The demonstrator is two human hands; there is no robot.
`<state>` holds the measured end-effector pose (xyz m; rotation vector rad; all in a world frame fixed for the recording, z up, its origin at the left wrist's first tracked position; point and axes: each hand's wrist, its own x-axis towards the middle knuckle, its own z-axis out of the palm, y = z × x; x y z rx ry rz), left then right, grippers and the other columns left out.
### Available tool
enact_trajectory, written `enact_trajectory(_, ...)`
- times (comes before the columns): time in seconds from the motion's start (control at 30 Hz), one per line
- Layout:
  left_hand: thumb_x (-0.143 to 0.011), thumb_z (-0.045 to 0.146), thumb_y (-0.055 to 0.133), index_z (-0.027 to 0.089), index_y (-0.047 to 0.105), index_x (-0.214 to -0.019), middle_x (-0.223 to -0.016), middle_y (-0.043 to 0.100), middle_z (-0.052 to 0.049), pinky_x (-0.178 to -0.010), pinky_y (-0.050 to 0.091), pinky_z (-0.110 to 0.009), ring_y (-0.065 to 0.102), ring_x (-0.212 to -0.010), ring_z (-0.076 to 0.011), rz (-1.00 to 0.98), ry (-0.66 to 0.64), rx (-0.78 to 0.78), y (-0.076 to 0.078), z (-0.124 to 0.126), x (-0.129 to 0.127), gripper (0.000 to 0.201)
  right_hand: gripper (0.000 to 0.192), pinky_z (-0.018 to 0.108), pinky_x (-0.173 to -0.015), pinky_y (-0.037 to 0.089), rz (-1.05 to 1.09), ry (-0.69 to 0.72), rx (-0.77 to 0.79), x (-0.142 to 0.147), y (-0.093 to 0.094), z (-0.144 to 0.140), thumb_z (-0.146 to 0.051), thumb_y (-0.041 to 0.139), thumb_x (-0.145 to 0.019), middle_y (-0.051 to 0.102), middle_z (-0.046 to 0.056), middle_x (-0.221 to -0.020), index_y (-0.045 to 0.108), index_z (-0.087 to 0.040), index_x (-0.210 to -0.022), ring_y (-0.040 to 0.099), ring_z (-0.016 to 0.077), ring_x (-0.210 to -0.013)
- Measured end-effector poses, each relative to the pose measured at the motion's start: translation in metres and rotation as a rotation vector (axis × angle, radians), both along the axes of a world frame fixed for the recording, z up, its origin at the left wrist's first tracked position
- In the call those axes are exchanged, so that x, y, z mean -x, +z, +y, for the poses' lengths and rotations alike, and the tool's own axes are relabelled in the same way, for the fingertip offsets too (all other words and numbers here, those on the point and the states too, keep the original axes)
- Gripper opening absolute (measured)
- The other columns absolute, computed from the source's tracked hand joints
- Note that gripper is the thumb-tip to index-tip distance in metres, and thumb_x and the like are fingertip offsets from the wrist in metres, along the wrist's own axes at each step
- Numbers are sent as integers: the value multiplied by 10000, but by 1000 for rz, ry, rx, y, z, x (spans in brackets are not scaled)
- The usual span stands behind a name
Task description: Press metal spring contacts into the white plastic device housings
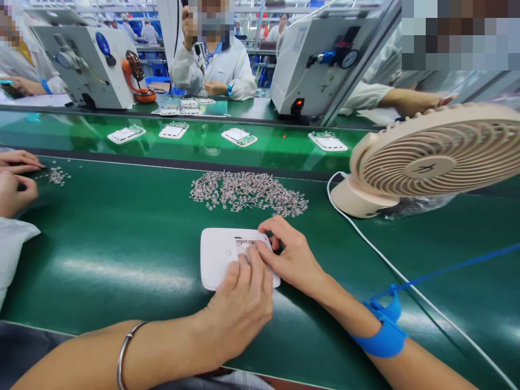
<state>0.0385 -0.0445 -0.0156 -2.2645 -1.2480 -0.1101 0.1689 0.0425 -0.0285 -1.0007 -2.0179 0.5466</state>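
A white, rounded plastic device housing (215,254) lies flat on the green work surface in front of me. It has a small ring of holes and a rectangular recess (245,245) with metal parts showing inside. My left hand (246,295) reaches over the housing, its bent fingertips pressed together at the recess; whatever they pinch is hidden. My right hand (294,254) grips the housing's right end, index finger at the far edge and thumb by the recess. Beyond the housing spreads a pile of small metal clips (247,190).
A beige fan (430,162) with a white cable stands at the right. A blue wrist strap (384,327) and cord run from my right arm. Behind, a green conveyor (203,149) carries several opened housings. Another person's hands (16,181) work at the left beside small parts (58,175).
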Motion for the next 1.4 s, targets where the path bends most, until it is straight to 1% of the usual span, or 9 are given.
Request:
enact_trajectory(0.17,-885,265,392,66,616,-1034,-1051,597,-182,-747,437,-343,573,-891,-260,-39,64,59,7,13,3,334,136,238,-545,390,81,-141,10,-3,-2,1,-259,476,-838,508,1,-709,561,-174,-775,428,106,-535)
enact_trajectory(0.3,-830,94,402,8,639,-854,-787,601,-200,-705,453,-405,584,-768,-294,-7,397,195,22,39,21,253,209,269,-590,398,131,-419,23,-22,-7,15,-332,458,-817,524,11,-689,568,-171,-743,467,130,-559)
enact_trajectory(0.4,-805,25,378,-41,552,-1143,-1109,547,-276,-812,437,-462,550,-972,-355,-37,590,162,29,52,33,386,209,289,-570,401,128,-548,127,-36,-13,26,-332,442,-739,531,22,-693,567,-165,-736,460,135,-520)
enact_trajectory(0.53,-874,195,423,56,326,-1378,-1424,253,-211,-934,388,-505,391,-1201,-395,-97,478,156,20,48,28,532,267,294,-569,414,59,-496,118,-39,-18,32,-334,425,-729,523,24,-677,613,-152,-782,449,136,-506)
enact_trajectory(0.7,-920,291,339,120,356,-1374,-1425,290,-151,-952,399,-481,381,-1229,-349,-75,190,484,5,39,18,485,320,290,-574,418,-64,-379,32,-35,-21,33,-328,422,-787,495,24,-667,672,-147,-873,445,139,-511)
enact_trajectory(1.0,-910,349,367,116,342,-1377,-1438,252,-173,-969,365,-501,355,-1223,-361,-226,147,597,4,46,24,523,262,284,-576,398,-272,-280,-192,-35,-27,32,-233,392,-858,476,44,-713,639,-147,-851,478,164,-581)
enact_trajectory(1.1,-899,409,389,137,287,-1403,-1466,174,-165,-991,320,-532,272,-1276,-380,-288,201,636,1,51,26,581,243,280,-589,391,-276,-255,-253,-33,-24,30,-214,366,-874,493,49,-715,590,-148,-807,492,173,-614)
enact_trajectory(1.27,-878,517,392,20,164,-1416,-1470,43,-224,-1034,260,-505,157,-1321,-400,-384,527,632,1,71,34,767,143,262,-558,358,-201,-322,-340,-31,-20,27,-157,362,-831,493,19,-643,464,-181,-734,472,158,-574)
enact_trajectory(1.4,-882,513,384,16,165,-1413,-1472,47,-217,-1027,258,-517,175,-1307,-418,-433,650,545,0,90,46,759,104,251,-526,350,-176,-316,-329,-32,-21,28,-135,373,-764,471,5,-620,418,-197,-693,452,145,-540)
